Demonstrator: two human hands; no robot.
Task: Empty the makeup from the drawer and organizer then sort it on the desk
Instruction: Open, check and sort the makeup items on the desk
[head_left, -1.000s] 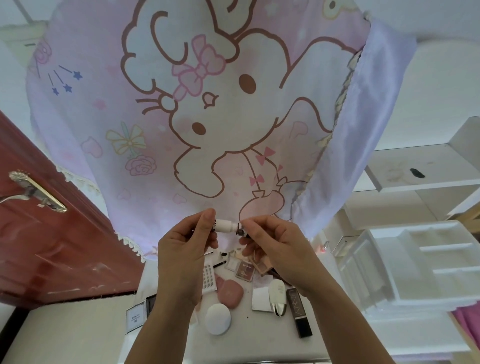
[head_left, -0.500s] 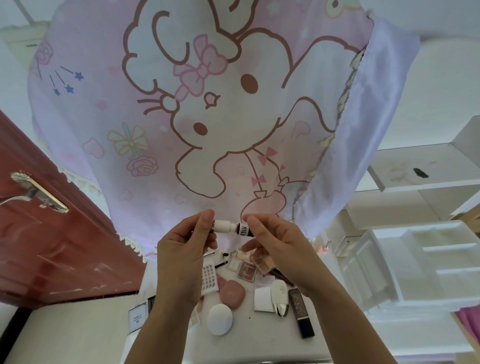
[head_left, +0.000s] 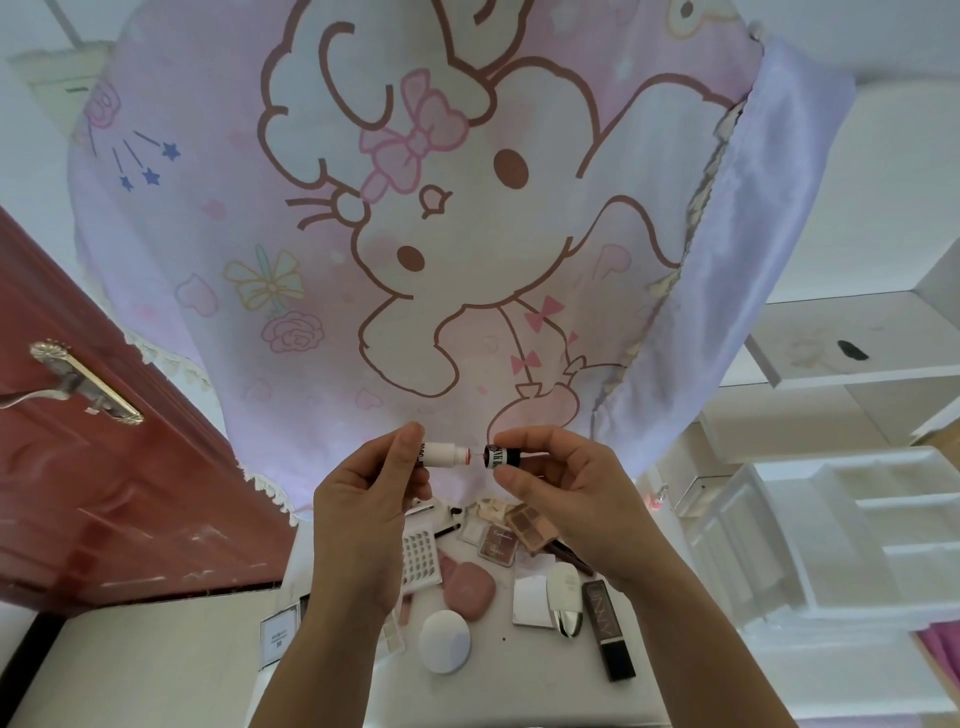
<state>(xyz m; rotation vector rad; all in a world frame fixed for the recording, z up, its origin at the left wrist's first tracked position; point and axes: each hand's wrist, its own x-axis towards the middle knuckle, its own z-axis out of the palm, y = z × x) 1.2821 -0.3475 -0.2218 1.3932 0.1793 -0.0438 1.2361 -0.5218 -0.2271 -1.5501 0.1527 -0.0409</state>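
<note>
Fingers pinch both parts — left hand (head_left: 363, 519) white tube (head_left: 449, 453), right hand (head_left: 571, 499) black cap (head_left: 503, 455) — just apart.

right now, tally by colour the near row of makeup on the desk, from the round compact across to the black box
White: 3 (round compact, square, bottle with a silver end)
Pink: 1 (pink compact)
Black: 1 (box)
Total: 5

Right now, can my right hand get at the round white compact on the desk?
Probably not yet: the right hand pinches the black cap. Once that is set down, likely yes; the round white compact lies uncovered below it.
</note>
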